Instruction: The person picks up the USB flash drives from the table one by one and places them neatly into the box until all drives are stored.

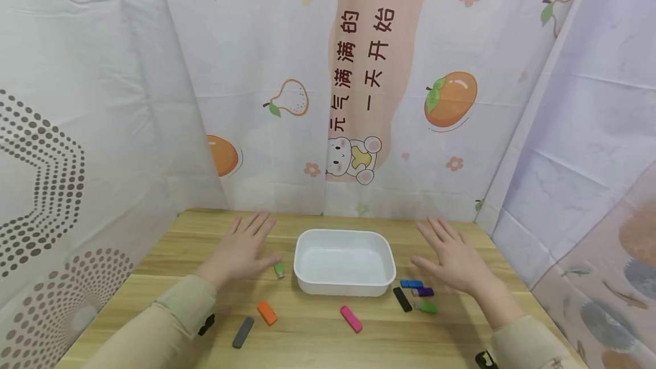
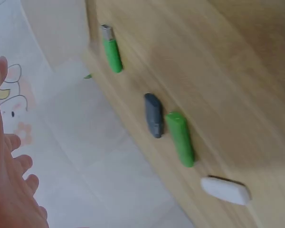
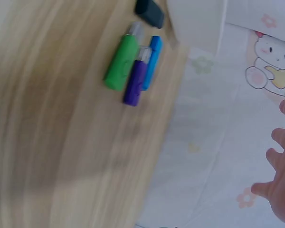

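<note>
My left hand is held over the table left of a white plastic basin, fingers spread and holding nothing. By its thumb lies a green USB flash drive with its metal plug bare. The left wrist view shows a dark grey drive, a second green drive and a white drive; in the head view the hand and arm hide some of these. My right hand, fingers also spread, is above the table right of the basin. Near it are blue, purple, green and black drives.
Toward the front of the wooden table lie an orange drive, a grey drive and a pink drive. Printed curtains hang behind the table and along both sides.
</note>
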`<state>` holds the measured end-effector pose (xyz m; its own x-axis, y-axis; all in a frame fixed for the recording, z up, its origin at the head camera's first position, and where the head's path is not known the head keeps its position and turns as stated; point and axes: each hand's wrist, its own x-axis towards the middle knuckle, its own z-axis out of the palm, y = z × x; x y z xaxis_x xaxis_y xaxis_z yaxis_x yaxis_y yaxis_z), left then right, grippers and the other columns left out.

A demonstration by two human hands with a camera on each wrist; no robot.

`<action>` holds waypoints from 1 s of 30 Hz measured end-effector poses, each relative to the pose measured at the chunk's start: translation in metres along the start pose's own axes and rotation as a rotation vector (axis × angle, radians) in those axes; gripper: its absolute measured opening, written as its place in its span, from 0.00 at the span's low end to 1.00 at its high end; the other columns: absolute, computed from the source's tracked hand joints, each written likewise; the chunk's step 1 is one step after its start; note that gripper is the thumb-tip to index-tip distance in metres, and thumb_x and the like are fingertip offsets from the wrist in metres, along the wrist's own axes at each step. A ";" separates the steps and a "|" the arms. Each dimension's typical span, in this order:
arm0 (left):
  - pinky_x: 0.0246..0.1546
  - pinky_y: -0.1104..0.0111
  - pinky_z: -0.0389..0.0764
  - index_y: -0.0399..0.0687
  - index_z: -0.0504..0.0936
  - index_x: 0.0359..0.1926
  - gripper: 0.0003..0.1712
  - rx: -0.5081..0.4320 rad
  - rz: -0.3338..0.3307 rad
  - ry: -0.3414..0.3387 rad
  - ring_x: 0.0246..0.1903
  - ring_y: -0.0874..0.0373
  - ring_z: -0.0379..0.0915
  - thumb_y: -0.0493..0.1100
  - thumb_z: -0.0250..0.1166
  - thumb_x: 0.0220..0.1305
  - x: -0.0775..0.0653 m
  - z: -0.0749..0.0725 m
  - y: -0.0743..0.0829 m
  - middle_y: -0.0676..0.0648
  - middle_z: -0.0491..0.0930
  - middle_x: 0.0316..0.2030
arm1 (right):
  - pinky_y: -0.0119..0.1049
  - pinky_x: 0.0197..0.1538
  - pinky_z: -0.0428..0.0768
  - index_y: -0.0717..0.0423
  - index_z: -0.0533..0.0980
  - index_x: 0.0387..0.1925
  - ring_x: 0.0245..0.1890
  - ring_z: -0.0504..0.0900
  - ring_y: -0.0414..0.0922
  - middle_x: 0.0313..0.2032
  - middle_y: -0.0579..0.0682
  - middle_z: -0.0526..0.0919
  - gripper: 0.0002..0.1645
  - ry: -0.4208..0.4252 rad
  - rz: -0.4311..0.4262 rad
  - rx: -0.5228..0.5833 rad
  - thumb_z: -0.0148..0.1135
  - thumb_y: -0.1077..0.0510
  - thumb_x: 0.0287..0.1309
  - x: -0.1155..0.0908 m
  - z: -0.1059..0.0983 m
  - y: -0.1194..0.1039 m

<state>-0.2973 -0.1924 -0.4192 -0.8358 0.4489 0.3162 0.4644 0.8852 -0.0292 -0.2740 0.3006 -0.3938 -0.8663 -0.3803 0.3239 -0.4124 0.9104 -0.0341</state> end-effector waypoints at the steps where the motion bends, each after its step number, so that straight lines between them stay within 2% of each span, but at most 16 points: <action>1: 0.65 0.46 0.37 0.50 0.51 0.73 0.56 0.005 0.002 0.004 0.71 0.48 0.34 0.80 0.41 0.54 0.001 -0.002 0.001 0.47 0.43 0.73 | 0.67 0.60 0.49 0.45 0.54 0.71 0.69 0.47 0.59 0.71 0.57 0.50 0.50 0.001 -0.007 0.020 0.47 0.25 0.54 0.001 -0.003 -0.001; 8: 0.65 0.47 0.39 0.51 0.51 0.73 0.53 -0.021 0.020 0.068 0.71 0.48 0.37 0.76 0.50 0.55 0.007 -0.016 0.008 0.47 0.46 0.72 | 0.61 0.62 0.53 0.40 0.50 0.72 0.69 0.49 0.58 0.71 0.54 0.49 0.48 0.025 -0.050 0.133 0.52 0.29 0.56 0.006 -0.019 -0.006; 13: 0.66 0.49 0.37 0.54 0.47 0.74 0.53 -0.044 0.011 0.092 0.71 0.49 0.38 0.75 0.51 0.56 0.010 -0.024 0.014 0.47 0.46 0.72 | 0.59 0.61 0.58 0.36 0.49 0.72 0.68 0.54 0.57 0.72 0.50 0.49 0.47 0.054 -0.054 0.190 0.54 0.31 0.56 0.008 -0.028 -0.009; 18: 0.66 0.50 0.36 0.53 0.48 0.73 0.53 -0.097 0.003 0.111 0.70 0.49 0.39 0.75 0.50 0.56 0.015 -0.031 0.022 0.47 0.49 0.71 | 0.61 0.60 0.59 0.34 0.49 0.72 0.67 0.56 0.58 0.72 0.49 0.50 0.44 0.075 -0.050 0.262 0.55 0.36 0.59 0.010 -0.036 -0.012; 26: 0.65 0.49 0.43 0.48 0.52 0.72 0.54 -0.193 -0.012 0.097 0.69 0.50 0.46 0.77 0.49 0.54 0.017 -0.037 0.038 0.47 0.52 0.71 | 0.60 0.61 0.57 0.31 0.53 0.70 0.68 0.55 0.53 0.70 0.47 0.54 0.38 0.096 -0.017 0.406 0.55 0.41 0.62 0.010 -0.045 -0.018; 30: 0.64 0.49 0.50 0.47 0.54 0.71 0.54 -0.262 -0.024 0.100 0.67 0.48 0.50 0.77 0.49 0.54 0.018 -0.036 0.044 0.48 0.53 0.70 | 0.57 0.62 0.58 0.36 0.56 0.70 0.67 0.57 0.51 0.68 0.46 0.59 0.35 0.090 -0.005 0.479 0.53 0.42 0.64 0.012 -0.046 -0.018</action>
<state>-0.2808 -0.1497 -0.3809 -0.8207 0.4022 0.4057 0.5152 0.8280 0.2213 -0.2637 0.2871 -0.3463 -0.8449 -0.3496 0.4050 -0.5181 0.7232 -0.4566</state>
